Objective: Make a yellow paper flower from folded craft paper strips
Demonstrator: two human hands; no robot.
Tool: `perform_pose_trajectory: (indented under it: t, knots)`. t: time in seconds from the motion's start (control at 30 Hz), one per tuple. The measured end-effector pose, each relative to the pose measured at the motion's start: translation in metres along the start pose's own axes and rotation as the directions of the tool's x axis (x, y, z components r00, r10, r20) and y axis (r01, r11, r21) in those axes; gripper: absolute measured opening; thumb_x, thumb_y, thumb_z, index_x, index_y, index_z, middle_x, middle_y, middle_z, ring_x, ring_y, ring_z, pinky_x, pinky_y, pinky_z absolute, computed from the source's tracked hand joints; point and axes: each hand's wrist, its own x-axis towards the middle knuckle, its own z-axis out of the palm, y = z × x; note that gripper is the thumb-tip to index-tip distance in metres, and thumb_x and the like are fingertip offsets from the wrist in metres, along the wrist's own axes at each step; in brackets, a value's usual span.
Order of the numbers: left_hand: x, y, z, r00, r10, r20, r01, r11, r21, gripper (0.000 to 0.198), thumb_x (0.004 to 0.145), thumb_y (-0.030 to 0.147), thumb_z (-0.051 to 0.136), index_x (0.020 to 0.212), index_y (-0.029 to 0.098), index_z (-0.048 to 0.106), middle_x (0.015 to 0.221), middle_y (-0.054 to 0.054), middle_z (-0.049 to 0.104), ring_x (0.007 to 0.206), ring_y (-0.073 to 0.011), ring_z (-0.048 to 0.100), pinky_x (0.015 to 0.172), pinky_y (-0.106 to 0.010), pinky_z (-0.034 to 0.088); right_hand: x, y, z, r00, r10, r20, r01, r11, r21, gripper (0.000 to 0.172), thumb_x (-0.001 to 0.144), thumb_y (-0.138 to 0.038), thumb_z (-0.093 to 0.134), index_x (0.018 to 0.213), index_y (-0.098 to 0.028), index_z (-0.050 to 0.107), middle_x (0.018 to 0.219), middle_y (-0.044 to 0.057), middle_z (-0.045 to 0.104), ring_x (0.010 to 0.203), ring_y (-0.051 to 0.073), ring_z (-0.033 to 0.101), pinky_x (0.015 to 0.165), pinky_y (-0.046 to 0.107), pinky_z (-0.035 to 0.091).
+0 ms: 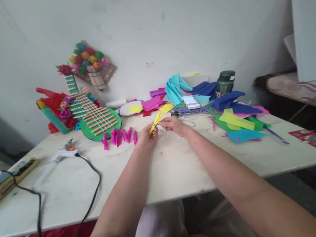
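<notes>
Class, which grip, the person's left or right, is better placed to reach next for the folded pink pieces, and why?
Probably the left grip: the folded pink pieces lie close by, on its own side. The right grip is farther off, beyond the yellow bundle. The left holds that bundle, though.

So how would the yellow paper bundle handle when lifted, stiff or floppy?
The yellow paper bundle should be light: it looks like thin, folded paper. Its narrow part, held in the left hand, is probably stiffer where gathered; the flared upper end likely flops or creases.

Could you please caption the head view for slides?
Left hand holding gathered yellow paper, right hand alongside, above white table.
</notes>
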Motion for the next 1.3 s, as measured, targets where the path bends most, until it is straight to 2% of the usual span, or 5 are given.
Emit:
perform_pose_trajectory:
  t: [0.2, 0.5, 0.8, 1.07, 1.3]
  knots:
    - [0.002, -0.009, -0.001, 0.986, 0.164, 0.005, -0.160, 0.954, 0.253, 0.013, 0.069, 0.021, 0.058, 0.069, 0.012, 0.049, 0.057, -0.002, 0.054, 0.047, -0.0059, 0.049, 0.047, -0.017, 0.040, 0.007, 0.007, 0.005, 0.965, -0.089, -0.246, 0.055, 0.988, -0.145, 0.040, 0.054, -0.047, 0.065, 0.043, -0.016, 0.041, 0.043, -0.007, 0.030, 0.045, 0.005, 0.027, 0.046, 0.023, 0.019]
    - [0.006, -0.002, -0.001, 0.982, 0.181, 0.055, -0.187, 0.880, 0.436, 0.018, 0.069, 0.026, 0.044, 0.066, 0.010, 0.053, 0.058, -0.007, 0.059, 0.052, -0.0152, 0.055, 0.052, -0.027, 0.044, 0.003, 0.005, -0.007, 0.998, 0.013, -0.057, -0.013, 1.000, -0.001, 0.038, 0.056, -0.042, 0.066, 0.046, -0.016, 0.041, 0.041, -0.007, 0.034, 0.039, 0.003, 0.024, 0.041, 0.023, 0.013]
    - [0.001, 0.003, -0.002, 0.991, 0.108, 0.081, -0.135, 0.831, 0.540, 0.015, 0.064, 0.027, 0.050, 0.065, 0.012, 0.054, 0.059, -0.005, 0.059, 0.058, -0.0150, 0.056, 0.054, -0.025, 0.042, 0.001, 0.004, -0.013, 1.000, 0.026, 0.011, -0.026, 1.000, -0.002, 0.036, 0.058, -0.038, 0.067, 0.046, -0.015, 0.042, 0.041, -0.007, 0.035, 0.038, 0.002, 0.025, 0.041, 0.022, 0.013]
    - [0.001, 0.006, -0.004, 0.998, -0.032, 0.059, 0.004, 0.909, 0.418, 0.017, 0.064, 0.024, 0.048, 0.064, 0.010, 0.058, 0.059, -0.005, 0.058, 0.054, -0.0124, 0.052, 0.052, -0.023, 0.040, -0.001, 0.001, -0.013, 0.998, 0.036, 0.060, -0.036, 0.999, -0.009, 0.032, 0.060, -0.036, 0.066, 0.048, -0.014, 0.044, 0.041, -0.007, 0.037, 0.038, 0.002, 0.026, 0.041, 0.022, 0.013]
    - [-0.003, 0.004, -0.002, 0.988, -0.028, 0.154, -0.035, 0.919, 0.393, 0.018, 0.064, 0.026, 0.061, 0.069, 0.009, 0.059, 0.061, -0.005, 0.058, 0.055, -0.0112, 0.053, 0.052, -0.022, 0.039, 0.001, 0.002, -0.012, 0.999, -0.032, 0.010, 0.033, 0.999, -0.020, 0.035, 0.061, -0.037, 0.064, 0.046, -0.015, 0.041, 0.040, -0.008, 0.033, 0.038, 0.003, 0.023, 0.041, 0.023, 0.013]
